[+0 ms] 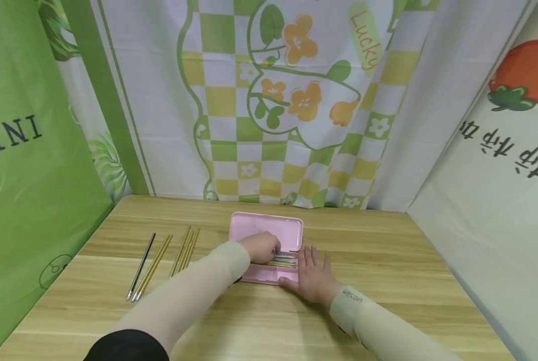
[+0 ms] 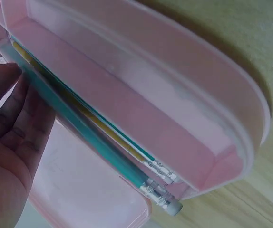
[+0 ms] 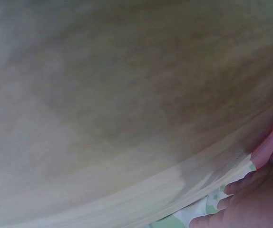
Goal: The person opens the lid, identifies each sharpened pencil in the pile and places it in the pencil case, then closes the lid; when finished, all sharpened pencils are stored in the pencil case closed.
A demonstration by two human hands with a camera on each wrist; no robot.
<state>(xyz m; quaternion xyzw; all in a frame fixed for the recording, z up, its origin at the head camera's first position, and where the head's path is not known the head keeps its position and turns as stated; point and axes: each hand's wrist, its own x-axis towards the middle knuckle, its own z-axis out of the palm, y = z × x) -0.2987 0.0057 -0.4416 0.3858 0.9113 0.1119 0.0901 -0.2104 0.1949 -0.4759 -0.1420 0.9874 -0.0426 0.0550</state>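
A pink pencil case [image 1: 265, 274] lies on the table with its lid [image 1: 269, 225] raised toward the back. My left hand [image 1: 261, 246] reaches into it from the left. In the left wrist view its thumb and fingers pinch a green pencil [image 2: 93, 147], whose eraser end sticks out near the case's rounded end. Beneath that one, a yellow pencil [image 2: 101, 124] and another green pencil lie in the long compartment. My right hand [image 1: 313, 276] rests against the case's right end, fingers straight and thumb at the front corner. Only part of this hand shows in the right wrist view.
Left of the case, several yellow pencils [image 1: 189, 248] and a black pencil [image 1: 141, 265] lie on the wooden table [image 1: 377, 260]. My left forearm partly covers the yellow ones. Printed curtains [image 1: 165, 100] hang behind the table and on both sides.
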